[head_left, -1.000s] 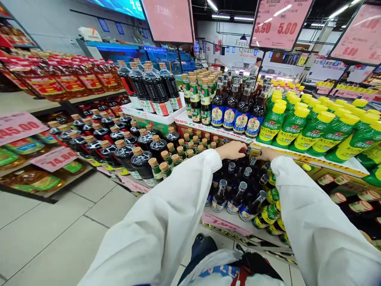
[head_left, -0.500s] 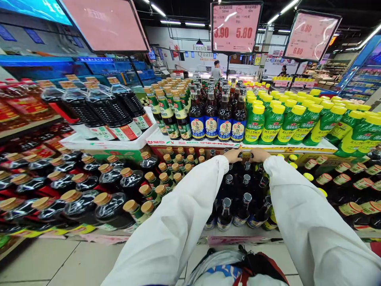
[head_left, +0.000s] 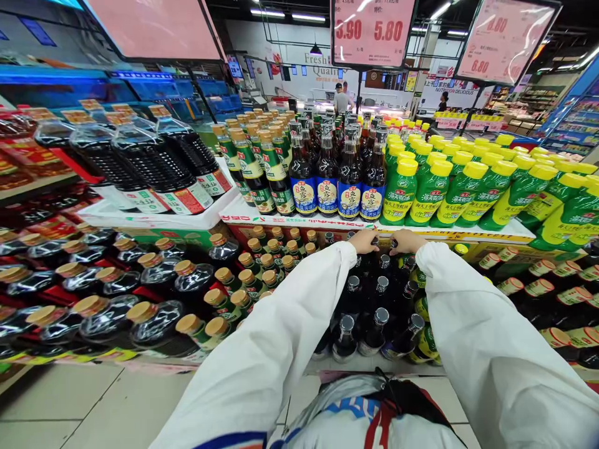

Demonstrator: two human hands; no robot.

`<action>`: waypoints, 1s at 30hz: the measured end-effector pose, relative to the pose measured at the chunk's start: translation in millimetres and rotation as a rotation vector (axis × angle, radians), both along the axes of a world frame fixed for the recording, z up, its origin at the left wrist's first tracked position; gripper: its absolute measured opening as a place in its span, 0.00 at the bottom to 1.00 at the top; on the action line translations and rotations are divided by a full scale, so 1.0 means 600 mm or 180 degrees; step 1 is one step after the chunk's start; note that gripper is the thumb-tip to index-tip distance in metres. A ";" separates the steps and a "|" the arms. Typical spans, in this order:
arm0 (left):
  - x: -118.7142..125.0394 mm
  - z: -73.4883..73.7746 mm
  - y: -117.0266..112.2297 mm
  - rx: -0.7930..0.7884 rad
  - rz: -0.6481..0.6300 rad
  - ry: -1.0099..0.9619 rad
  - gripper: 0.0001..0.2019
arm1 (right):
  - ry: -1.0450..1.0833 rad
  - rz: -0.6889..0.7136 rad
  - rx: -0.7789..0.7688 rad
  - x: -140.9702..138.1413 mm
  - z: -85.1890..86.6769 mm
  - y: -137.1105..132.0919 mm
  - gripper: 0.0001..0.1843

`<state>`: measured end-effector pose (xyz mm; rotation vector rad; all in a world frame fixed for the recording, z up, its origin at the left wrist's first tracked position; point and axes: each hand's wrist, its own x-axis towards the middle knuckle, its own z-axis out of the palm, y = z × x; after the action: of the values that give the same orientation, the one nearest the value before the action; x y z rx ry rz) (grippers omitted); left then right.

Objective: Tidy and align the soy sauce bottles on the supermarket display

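Note:
My left hand [head_left: 364, 241] reaches into the back of the lower shelf, its fingers bent round the dark top of a bottle. Close by on the right, my right hand [head_left: 406, 241] has its fingers curled at another dark bottle top; most of both bottles is hidden. A narrow gap parts the two hands. Below and in front of them stand rows of dark glass bottles [head_left: 381, 317] with silver-grey caps. Right above, on the upper ledge, are fish sauce bottles [head_left: 350, 178] with blue and cream labels.
Green squeeze bottles [head_left: 447, 199] with yellow caps fill the ledge's right side. Green-labelled bottles [head_left: 248, 159] and large dark jugs [head_left: 145, 156] stand left. Cork-coloured caps [head_left: 143, 312] crowd the lower left. A price sign [head_left: 374, 31] hangs overhead; a person [head_left: 340, 100] stands far back.
My hands have moved slightly apart and stay low at the back of the bottle rows. The view has tilted down a little, and the shelves at left have shifted left.

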<state>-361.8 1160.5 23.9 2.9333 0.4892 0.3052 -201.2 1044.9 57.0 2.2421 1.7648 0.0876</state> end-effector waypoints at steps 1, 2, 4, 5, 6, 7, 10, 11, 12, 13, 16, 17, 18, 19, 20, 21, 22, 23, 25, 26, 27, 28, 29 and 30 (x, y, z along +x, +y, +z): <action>0.000 0.000 0.001 -0.0026 -0.0012 0.0009 0.22 | -0.0001 0.0005 -0.0006 -0.002 0.000 -0.001 0.34; 0.000 0.001 0.002 -0.0061 -0.0036 0.0029 0.22 | -0.0009 0.0011 -0.0008 -0.004 0.000 -0.001 0.34; -0.002 0.002 0.004 -0.0150 -0.0077 0.0079 0.23 | -0.0017 0.0025 0.0023 -0.005 -0.002 -0.003 0.34; -0.004 0.005 0.006 -0.0200 -0.0092 0.0098 0.25 | -0.0012 0.0038 0.0048 -0.005 -0.003 -0.004 0.34; -0.007 0.008 0.007 -0.0266 -0.0100 0.0118 0.27 | 0.0006 0.0045 0.0047 -0.006 -0.002 -0.007 0.33; -0.011 0.014 0.008 -0.0339 -0.0104 0.0132 0.29 | 0.0023 0.0057 0.0033 -0.007 0.001 -0.011 0.34; -0.040 0.044 0.017 -0.0485 -0.0081 0.0044 0.30 | -0.0215 -0.0022 0.0211 -0.029 0.025 -0.030 0.37; -0.056 0.056 0.021 -0.0433 -0.0069 -0.0069 0.27 | -0.0372 -0.0092 0.0417 -0.042 0.035 -0.039 0.35; -0.073 0.068 0.025 -0.0298 -0.0027 -0.0247 0.22 | -0.0485 -0.0103 0.0700 -0.058 0.045 -0.048 0.30; -0.092 0.079 0.030 -0.0134 -0.0023 -0.0411 0.18 | -0.0487 -0.0113 0.0896 -0.075 0.053 -0.057 0.26; -0.144 0.094 0.044 0.0388 0.0240 -0.0579 0.13 | -0.0287 -0.0050 0.0897 -0.125 0.050 -0.073 0.28; -0.157 0.092 0.048 0.0485 0.0343 -0.0511 0.14 | -0.0257 -0.0012 0.0800 -0.137 0.041 -0.074 0.31; -0.166 0.089 0.051 0.0539 0.0416 -0.0412 0.15 | -0.0235 0.0001 0.0690 -0.147 0.029 -0.073 0.33; -0.171 0.083 0.054 0.0574 0.0466 -0.0313 0.16 | -0.0218 -0.0016 0.0579 -0.153 0.016 -0.069 0.34; -0.173 0.078 0.056 0.0598 0.0472 -0.0220 0.18 | -0.0171 -0.0084 0.0459 -0.156 0.002 -0.064 0.34; -0.172 0.073 0.057 0.0632 0.0467 -0.0165 0.19 | -0.0069 -0.0174 0.0335 -0.156 -0.010 -0.058 0.33; -0.169 0.068 0.057 0.0677 0.0474 -0.0127 0.20 | 0.0068 -0.0266 0.0228 -0.154 -0.021 -0.052 0.31; -0.166 0.065 0.057 0.0723 0.0492 -0.0095 0.20 | 0.0207 -0.0327 0.0153 -0.150 -0.029 -0.047 0.27; -0.158 0.064 0.055 0.0831 0.0581 -0.0049 0.21 | 0.0316 -0.0323 0.0157 -0.140 -0.039 -0.038 0.21; -0.155 0.064 0.054 0.0880 0.0629 -0.0026 0.21 | 0.0289 -0.0263 0.0196 -0.136 -0.041 -0.036 0.20; -0.153 0.065 0.053 0.0929 0.0667 -0.0008 0.21 | 0.0224 -0.0188 0.0230 -0.132 -0.042 -0.035 0.19; -0.152 0.067 0.052 0.0972 0.0696 0.0005 0.20 | 0.0146 -0.0098 0.0238 -0.129 -0.041 -0.035 0.20; -0.152 0.069 0.051 0.1020 0.0719 0.0014 0.19 | 0.0086 -0.0015 0.0218 -0.127 -0.041 -0.037 0.20; -0.153 0.070 0.051 0.1066 0.0735 0.0025 0.19 | 0.0047 0.0066 0.0179 -0.126 -0.039 -0.038 0.21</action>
<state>-453.6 1191.0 66.1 3.2007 0.8578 0.4427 -276.7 1022.1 33.4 2.2694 1.8151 0.1269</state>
